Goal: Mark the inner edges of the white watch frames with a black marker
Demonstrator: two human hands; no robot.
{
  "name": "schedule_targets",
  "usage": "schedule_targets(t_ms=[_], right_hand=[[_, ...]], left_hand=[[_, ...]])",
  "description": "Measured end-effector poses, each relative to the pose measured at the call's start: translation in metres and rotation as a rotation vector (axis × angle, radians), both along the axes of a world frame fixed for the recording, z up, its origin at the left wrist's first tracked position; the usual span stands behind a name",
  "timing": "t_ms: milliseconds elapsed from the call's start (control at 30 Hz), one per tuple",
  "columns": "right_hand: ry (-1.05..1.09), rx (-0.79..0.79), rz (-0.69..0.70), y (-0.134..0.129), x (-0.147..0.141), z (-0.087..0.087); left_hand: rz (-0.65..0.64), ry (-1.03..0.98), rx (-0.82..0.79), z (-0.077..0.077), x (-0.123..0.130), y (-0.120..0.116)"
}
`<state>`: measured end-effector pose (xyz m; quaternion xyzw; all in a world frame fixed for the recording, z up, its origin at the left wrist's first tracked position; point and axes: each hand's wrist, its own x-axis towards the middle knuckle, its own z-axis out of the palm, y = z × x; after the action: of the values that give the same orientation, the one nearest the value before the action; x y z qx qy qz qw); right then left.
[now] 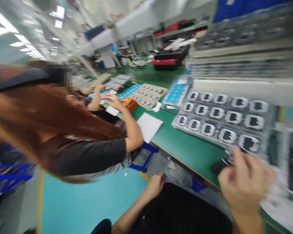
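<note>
from the head view, the only one here, your right hand (246,182) is at the near right corner of the clear plastic tray (197,131), which sits on the green workbench (175,148) with three rows of white-framed parts (228,135) in its pockets. its fingers are bent with the tips beside the closest frame, next to a small blurred dark object (220,166) at the bench edge; you cannot tell from this angle whether they are clamped on anything. your left hand (156,183) is loosely curled over your lap, well apart from the tray, and its palm is hidden, so whether it holds something cannot be told either. to work well here, it would seem best to touch each part by its white rim and keep skin off the dark centre, to lift your wrist clear of the front row, and to let the left hand steady the tray, since thin plastic probably slides or flexes. the crumpled white material (280,208) by your right wrist could snag, so mind it. as for writing, a white slip (182,80) lies on the pack of blue pieces (174,96), but you can read no brand, label or lettering anywhere through the blur.
</note>
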<state>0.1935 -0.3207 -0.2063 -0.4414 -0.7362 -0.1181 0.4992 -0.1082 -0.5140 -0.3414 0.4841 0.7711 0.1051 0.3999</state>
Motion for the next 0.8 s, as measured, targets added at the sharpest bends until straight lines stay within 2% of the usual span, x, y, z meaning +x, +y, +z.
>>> schedule_targets(t_ms=[67,133,267,367,500,600,700,800], right_hand=[[-0.086,0.017,0.037,-0.010,-0.012,0.022],[-0.106,-0.017,0.050,-0.014,-0.020,0.034],[-0.096,-0.069,-0.009,-0.020,-0.028,0.038],[-0.103,-0.081,-0.055,-0.020,-0.031,0.035],[-0.115,-0.108,-0.068,-0.018,-0.032,0.033],[-0.128,-0.118,-0.066,-0.017,-0.031,0.032],[-0.126,-0.149,-0.051,-0.012,-0.032,0.029],[-0.111,-0.219,-0.073,-0.013,-0.040,0.028]], left_hand=[[-0.069,-0.045,-0.112,0.010,-0.016,-0.011],[-0.173,-0.119,-0.224,0.022,-0.036,-0.023],[-0.319,-0.250,-0.363,0.044,-0.067,-0.048],[-0.275,-0.280,-0.305,0.050,-0.066,-0.062],[-0.207,-0.264,-0.177,0.050,-0.051,-0.074],[-0.185,-0.229,-0.059,0.043,-0.040,-0.077],[-0.176,-0.186,0.096,0.026,-0.032,-0.067],[-0.249,-0.078,0.195,0.014,-0.023,-0.042]])
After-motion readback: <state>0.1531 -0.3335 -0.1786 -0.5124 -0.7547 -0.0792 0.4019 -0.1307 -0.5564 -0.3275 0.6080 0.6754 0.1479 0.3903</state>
